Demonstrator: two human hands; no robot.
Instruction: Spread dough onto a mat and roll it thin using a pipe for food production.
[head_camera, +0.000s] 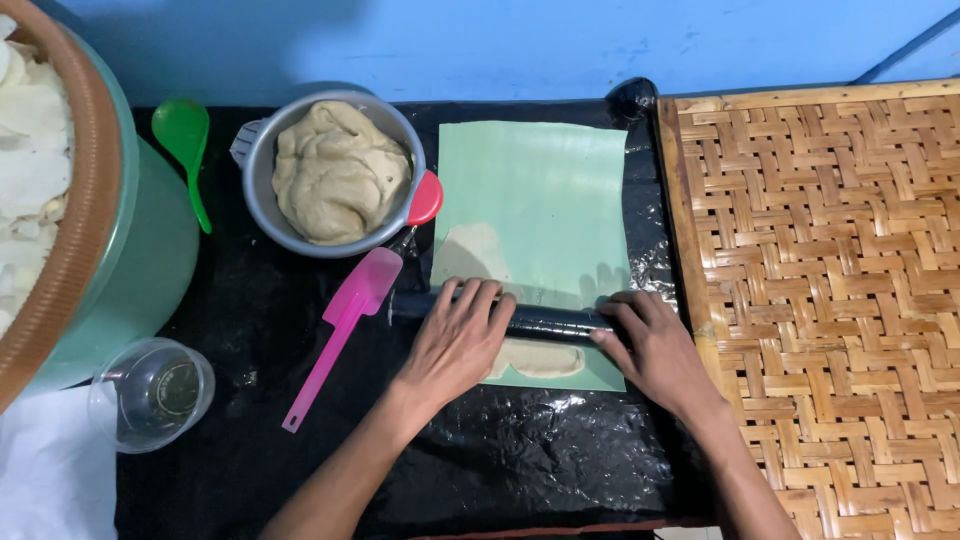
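A black rolling pin (548, 321) lies across a pale green sheet (540, 190) on the black-covered table. My left hand (455, 340) presses flat on the pin's left part, and my right hand (650, 345) rests on its right end. Flattened beige dough (470, 252) shows under the sheet above the pin, and more of it (545, 358) shows below the pin between my hands.
A grey pot of beige dough (335, 172) with a red handle stands at the back. A pink spatula (345, 325), green spoon (185, 150), clear cup (155, 392) and large green tub with a brown basket (90, 220) sit left. A woven bamboo mat (830, 290) lies right.
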